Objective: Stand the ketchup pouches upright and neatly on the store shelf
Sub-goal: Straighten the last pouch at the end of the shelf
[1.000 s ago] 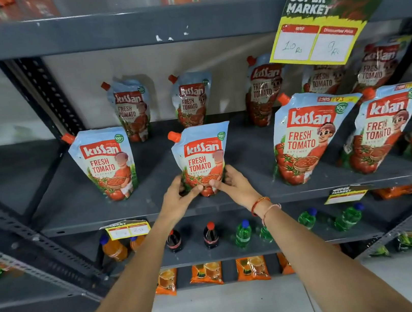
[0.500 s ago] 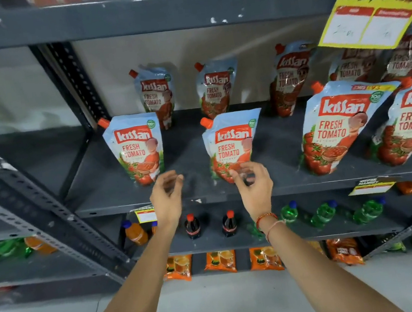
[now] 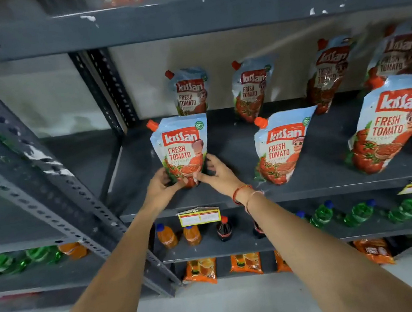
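Blue and red ketchup pouches with orange caps stand on the dark grey shelf point(image 3: 226, 136). The front-left pouch point(image 3: 183, 145) is upright near the shelf's left end. My left hand point(image 3: 162, 186) and my right hand point(image 3: 219, 171) both grip its bottom corners. To the right stands the middle front pouch point(image 3: 282, 145), leaning slightly right. A larger pouch point(image 3: 392, 125) leans at the far right. Along the back wall stand more pouches, among them one at back left point(image 3: 190, 92) and another at back centre point(image 3: 251, 87).
A slanted perforated metal upright point(image 3: 40, 164) runs along the left of the shelf bay. A price tag point(image 3: 199, 217) hangs on the shelf's front edge. Below stand drink bottles point(image 3: 192, 235) and orange packets point(image 3: 200, 271). The shelf above point(image 3: 179, 18) overhangs the pouches.
Both hands let go of the middle front pouch, moved left, and now hold the front-left pouch. My view has shifted left too.
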`<state>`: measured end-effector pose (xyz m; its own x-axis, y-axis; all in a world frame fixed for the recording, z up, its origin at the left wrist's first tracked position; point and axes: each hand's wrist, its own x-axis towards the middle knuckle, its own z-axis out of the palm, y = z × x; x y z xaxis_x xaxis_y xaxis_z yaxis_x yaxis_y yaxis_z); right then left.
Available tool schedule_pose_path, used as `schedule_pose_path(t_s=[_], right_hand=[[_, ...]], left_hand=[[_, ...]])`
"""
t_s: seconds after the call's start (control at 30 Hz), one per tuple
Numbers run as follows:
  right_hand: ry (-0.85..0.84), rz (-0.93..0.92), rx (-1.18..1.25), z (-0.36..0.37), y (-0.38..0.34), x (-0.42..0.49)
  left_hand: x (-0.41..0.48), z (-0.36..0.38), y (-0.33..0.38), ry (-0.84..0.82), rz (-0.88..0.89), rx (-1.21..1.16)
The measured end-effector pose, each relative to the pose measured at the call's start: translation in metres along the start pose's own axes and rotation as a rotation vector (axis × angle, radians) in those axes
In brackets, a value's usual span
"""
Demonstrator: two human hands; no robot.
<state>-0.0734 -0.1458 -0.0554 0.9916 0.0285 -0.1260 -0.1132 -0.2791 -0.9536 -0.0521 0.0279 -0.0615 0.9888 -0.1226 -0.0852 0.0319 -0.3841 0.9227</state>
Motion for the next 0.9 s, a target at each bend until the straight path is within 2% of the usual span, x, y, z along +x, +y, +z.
schedule_pose_path(t_s=[0.33, 0.9], right_hand=[[0.113, -0.036, -0.052, -0.010, 0.020, -0.022], [0.106, -0.013, -0.140, -0.011, 0.006, -0.032]], left_hand=[[-0.013, 0.006, -0.005, -0.120, 0.028, 0.049], [-0.028, 0.015, 0.005, -0.007, 0.014, 0.102]])
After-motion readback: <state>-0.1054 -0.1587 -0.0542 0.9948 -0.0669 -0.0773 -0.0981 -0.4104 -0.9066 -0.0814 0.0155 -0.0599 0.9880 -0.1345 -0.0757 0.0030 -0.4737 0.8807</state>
